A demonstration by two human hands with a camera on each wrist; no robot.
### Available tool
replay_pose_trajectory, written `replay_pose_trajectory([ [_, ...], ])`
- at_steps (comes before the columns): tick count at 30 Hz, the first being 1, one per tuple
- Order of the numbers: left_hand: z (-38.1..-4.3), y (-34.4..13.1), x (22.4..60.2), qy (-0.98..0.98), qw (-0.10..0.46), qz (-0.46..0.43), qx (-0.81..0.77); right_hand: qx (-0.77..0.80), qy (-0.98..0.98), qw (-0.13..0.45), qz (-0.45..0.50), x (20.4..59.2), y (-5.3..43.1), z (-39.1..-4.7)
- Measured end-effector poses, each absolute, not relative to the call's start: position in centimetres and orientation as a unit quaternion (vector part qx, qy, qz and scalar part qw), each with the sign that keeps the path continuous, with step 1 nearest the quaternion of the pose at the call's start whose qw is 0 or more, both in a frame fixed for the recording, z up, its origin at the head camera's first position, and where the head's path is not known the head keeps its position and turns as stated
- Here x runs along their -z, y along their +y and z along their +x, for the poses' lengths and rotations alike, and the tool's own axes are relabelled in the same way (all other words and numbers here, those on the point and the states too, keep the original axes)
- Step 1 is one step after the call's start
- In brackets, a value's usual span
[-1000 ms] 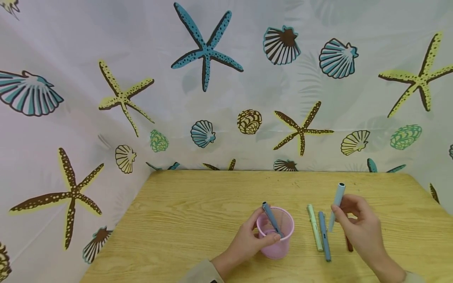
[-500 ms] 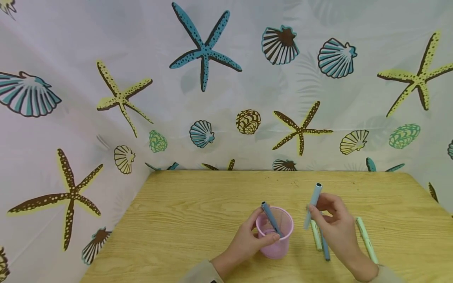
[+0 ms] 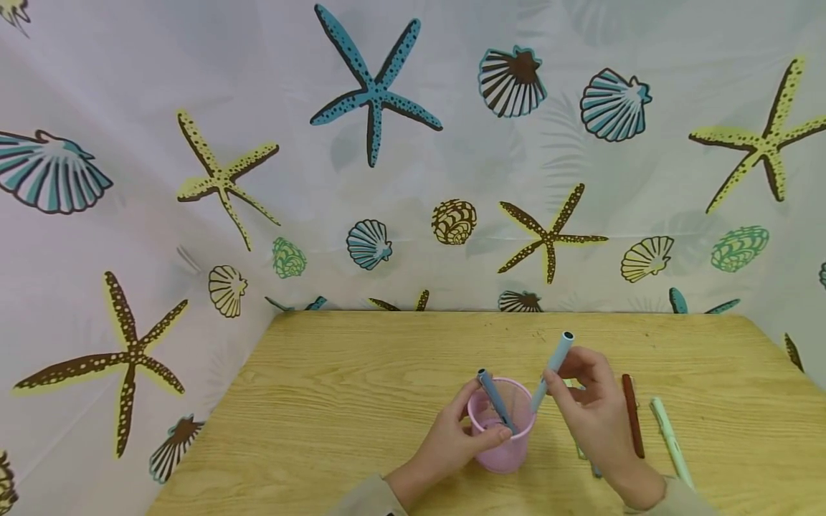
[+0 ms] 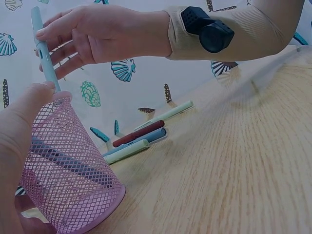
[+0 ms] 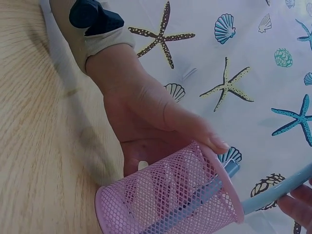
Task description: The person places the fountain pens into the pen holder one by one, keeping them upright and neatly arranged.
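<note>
A pale-blue pen point(image 3: 558, 353) is pinched by right fingers point(image 3: 584, 357); a cup point(image 3: 506, 456) crossed by a darker pen point(image 3: 495, 397) is gripped by left fingers point(image 3: 466, 394).

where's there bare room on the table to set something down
The widest bare patch of the table lies left of the left hand and pink cup, out to the curtain. A strip beyond the cup and right hand is bare too. Crowded: right of the cup, with the right hand, light blue pen and four loose pens.
</note>
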State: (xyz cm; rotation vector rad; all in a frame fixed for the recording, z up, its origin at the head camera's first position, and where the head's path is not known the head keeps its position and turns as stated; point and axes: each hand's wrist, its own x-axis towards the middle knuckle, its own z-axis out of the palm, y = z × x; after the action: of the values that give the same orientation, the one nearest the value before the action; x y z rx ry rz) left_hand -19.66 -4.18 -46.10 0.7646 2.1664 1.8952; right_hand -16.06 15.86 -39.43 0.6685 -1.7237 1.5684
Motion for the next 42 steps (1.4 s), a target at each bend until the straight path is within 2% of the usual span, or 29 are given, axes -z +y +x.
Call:
replay_pose_trajectory([
  [6, -19.6, -4.2, 46.0, 0.725, 0.079, 0.259, -0.633, -0.616, -0.665, 0.334, 0.260, 40.4, 15.8, -16.5],
  [11, -19.5, -4.2, 46.0, 0.721, 0.077, 0.264, -0.636, -0.564, -0.729, 0.310, 0.231, 41.3, 15.8, -16.7],
  [18, -19.4, -4.0, 46.2, 0.722, 0.074, 0.265, -0.635, -0.521, -0.766, 0.312, 0.208, 43.0, 15.8, -16.7],
  [28, -19.4, -4.0, 45.8, 0.714, 0.084, 0.269, -0.641, -0.495, -0.812, 0.236, 0.200, 43.8, 16.3, -16.9],
  [42, -19.5, -4.1, 46.0, 0.726, 0.080, 0.257, -0.634, -0.461, -0.842, 0.234, 0.155, 44.3, 17.7, -16.7],
])
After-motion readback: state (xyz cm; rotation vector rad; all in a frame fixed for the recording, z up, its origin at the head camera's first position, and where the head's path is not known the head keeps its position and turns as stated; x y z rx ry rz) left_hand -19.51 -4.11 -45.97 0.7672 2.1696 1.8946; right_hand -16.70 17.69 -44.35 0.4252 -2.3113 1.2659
